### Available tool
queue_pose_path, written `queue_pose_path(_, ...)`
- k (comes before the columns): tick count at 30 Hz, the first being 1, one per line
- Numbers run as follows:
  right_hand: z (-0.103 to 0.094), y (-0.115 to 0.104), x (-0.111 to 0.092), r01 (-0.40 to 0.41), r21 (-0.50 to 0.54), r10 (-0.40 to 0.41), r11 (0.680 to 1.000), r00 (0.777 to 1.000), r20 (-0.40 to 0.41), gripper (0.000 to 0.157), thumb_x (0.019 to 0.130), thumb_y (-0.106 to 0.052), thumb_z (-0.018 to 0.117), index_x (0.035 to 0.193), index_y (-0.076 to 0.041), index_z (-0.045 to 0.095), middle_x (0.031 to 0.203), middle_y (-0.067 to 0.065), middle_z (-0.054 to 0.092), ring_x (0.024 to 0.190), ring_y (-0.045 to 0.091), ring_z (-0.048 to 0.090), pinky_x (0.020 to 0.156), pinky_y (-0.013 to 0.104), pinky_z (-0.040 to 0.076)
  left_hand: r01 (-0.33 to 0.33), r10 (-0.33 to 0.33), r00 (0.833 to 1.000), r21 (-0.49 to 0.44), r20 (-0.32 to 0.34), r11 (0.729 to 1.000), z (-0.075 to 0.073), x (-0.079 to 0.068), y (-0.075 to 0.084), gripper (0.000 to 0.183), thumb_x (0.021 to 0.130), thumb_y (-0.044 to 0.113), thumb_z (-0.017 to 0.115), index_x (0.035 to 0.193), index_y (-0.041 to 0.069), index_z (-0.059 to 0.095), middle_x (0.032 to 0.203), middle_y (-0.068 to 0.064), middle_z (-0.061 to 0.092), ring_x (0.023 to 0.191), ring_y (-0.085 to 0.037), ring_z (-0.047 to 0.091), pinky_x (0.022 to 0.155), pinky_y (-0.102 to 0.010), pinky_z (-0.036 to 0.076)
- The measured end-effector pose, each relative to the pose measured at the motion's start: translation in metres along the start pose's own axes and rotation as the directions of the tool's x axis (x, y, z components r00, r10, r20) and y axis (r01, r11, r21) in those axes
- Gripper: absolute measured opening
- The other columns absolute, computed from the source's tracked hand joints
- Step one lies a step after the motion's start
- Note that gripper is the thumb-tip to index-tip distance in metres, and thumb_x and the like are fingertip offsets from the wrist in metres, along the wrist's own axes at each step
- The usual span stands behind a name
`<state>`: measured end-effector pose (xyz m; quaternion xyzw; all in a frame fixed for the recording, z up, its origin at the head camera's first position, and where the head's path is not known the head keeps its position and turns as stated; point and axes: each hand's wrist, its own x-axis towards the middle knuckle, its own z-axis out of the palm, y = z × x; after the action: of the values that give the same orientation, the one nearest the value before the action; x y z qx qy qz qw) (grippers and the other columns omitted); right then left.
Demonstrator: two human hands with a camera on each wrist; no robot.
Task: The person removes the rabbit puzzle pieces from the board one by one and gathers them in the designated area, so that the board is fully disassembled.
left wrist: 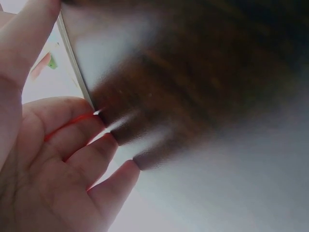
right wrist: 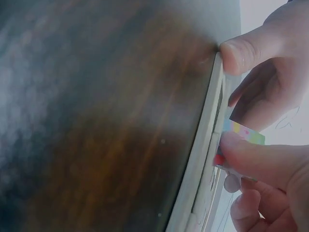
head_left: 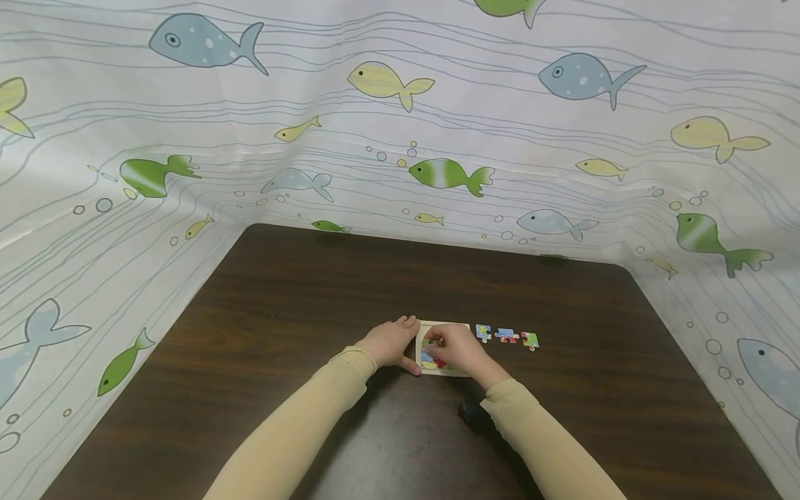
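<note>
A small jigsaw puzzle in a pale wooden frame [head_left: 418,355] lies flat on the table, with colourful pieces [head_left: 428,362] in its left part. At the frame's left side my left hand [head_left: 391,342] rests, thumb at the near corner and fingers along the far corner. My right hand [head_left: 464,348] is over the frame and covers much of it. In the right wrist view, its thumb and fingers pinch a puzzle piece [right wrist: 251,135], tilted up at the frame. In the left wrist view the left fingers [left wrist: 91,154] are mostly straight.
Three loose puzzle pieces [head_left: 507,335] lie in a row right of the frame. A black object [head_left: 473,414] shows beneath my right wrist. The dark wooden table [head_left: 300,292] is bordered at the back and sides by a white fish-patterned sheet [head_left: 350,153].
</note>
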<state>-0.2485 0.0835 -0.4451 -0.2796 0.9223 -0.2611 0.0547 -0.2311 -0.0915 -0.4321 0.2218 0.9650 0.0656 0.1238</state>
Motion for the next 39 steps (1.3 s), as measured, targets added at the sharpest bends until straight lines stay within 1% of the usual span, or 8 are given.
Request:
queue_pose_path(6,0.000,0.000,0.000,-0.027,-0.027,0.027,0.999,1.000,-0.012,0.008,0.082,-0.015,0.074,0.091,-0.013,0.073,0.083,-0.004,0.068,0.068,0.008,0.053,0.068,0.030,0.050,0.013,-0.012,1.000,-0.010,0.012,1.000,0.000,0.001,0.000,0.101,0.071,0.057,0.073,0.147,0.003,0.033,0.153,-0.013,0.032,0.140,-0.026,0.031,0.109,-0.040,0.035)
queue_pose_path(12,0.000,0.000,0.000,-0.042,-0.020,0.042,0.999,0.999,-0.008,0.010,0.083,-0.016,0.073,0.092,-0.013,0.073,0.085,-0.003,0.069,0.069,0.008,0.054,0.069,0.031,0.051,0.018,-0.017,1.000,-0.014,0.019,1.000,0.000,0.001,0.001,0.101,0.072,0.057,0.073,0.147,0.003,0.033,0.153,-0.013,0.031,0.141,-0.025,0.030,0.109,-0.040,0.035)
queue_pose_path(22,-0.002,0.001,0.001,-0.042,0.012,0.042,0.999,0.999,-0.001,0.009,0.084,-0.018,0.073,0.091,-0.012,0.073,0.077,-0.005,0.066,0.062,0.008,0.049,0.062,0.026,0.047,0.008,-0.008,1.000,-0.007,0.017,1.000,-0.003,0.000,0.002,0.101,0.072,0.056,0.073,0.147,0.002,0.032,0.153,-0.014,0.031,0.141,-0.026,0.030,0.109,-0.040,0.035)
queue_pose_path(26,-0.004,0.000,0.000,-0.049,0.017,0.049,0.999,0.999,-0.006,0.013,0.084,-0.019,0.072,0.095,-0.011,0.074,0.076,-0.005,0.066,0.062,0.007,0.050,0.062,0.025,0.047,0.011,-0.011,1.000,-0.011,0.019,1.000,-0.003,0.000,0.002,0.101,0.072,0.056,0.073,0.147,0.002,0.032,0.153,-0.013,0.031,0.141,-0.026,0.029,0.110,-0.040,0.035)
queue_pose_path(29,-0.007,0.000,-0.001,-0.061,0.037,0.061,0.997,0.998,-0.015,0.018,0.085,-0.018,0.072,0.101,-0.011,0.073,0.076,-0.005,0.066,0.062,0.007,0.052,0.061,0.025,0.047,0.014,-0.014,1.000,-0.016,0.021,1.000,-0.002,0.000,0.001,0.100,0.072,0.056,0.073,0.147,0.002,0.032,0.153,-0.013,0.031,0.141,-0.026,0.029,0.110,-0.041,0.034)
queue_pose_path(32,-0.010,0.002,-0.003,-0.071,0.060,0.073,0.996,0.997,-0.027,0.020,0.085,-0.018,0.072,0.103,-0.012,0.072,0.077,-0.005,0.066,0.062,0.007,0.053,0.058,0.024,0.046,0.017,-0.017,1.000,-0.017,0.025,1.000,-0.002,0.000,0.001,0.100,0.073,0.056,0.073,0.147,0.002,0.032,0.153,-0.013,0.030,0.141,-0.026,0.028,0.110,-0.040,0.034)
queue_pose_path(39,-0.019,0.014,-0.008,-0.114,0.054,0.117,0.992,0.992,-0.049,0.010,0.083,-0.018,0.074,0.092,-0.013,0.071,0.076,-0.005,0.065,0.064,0.010,0.051,0.058,0.025,0.044,0.014,-0.014,1.000,-0.017,0.026,1.000,-0.002,0.001,0.001,0.100,0.073,0.055,0.073,0.147,0.001,0.032,0.153,-0.013,0.030,0.142,-0.026,0.028,0.111,-0.039,0.033)
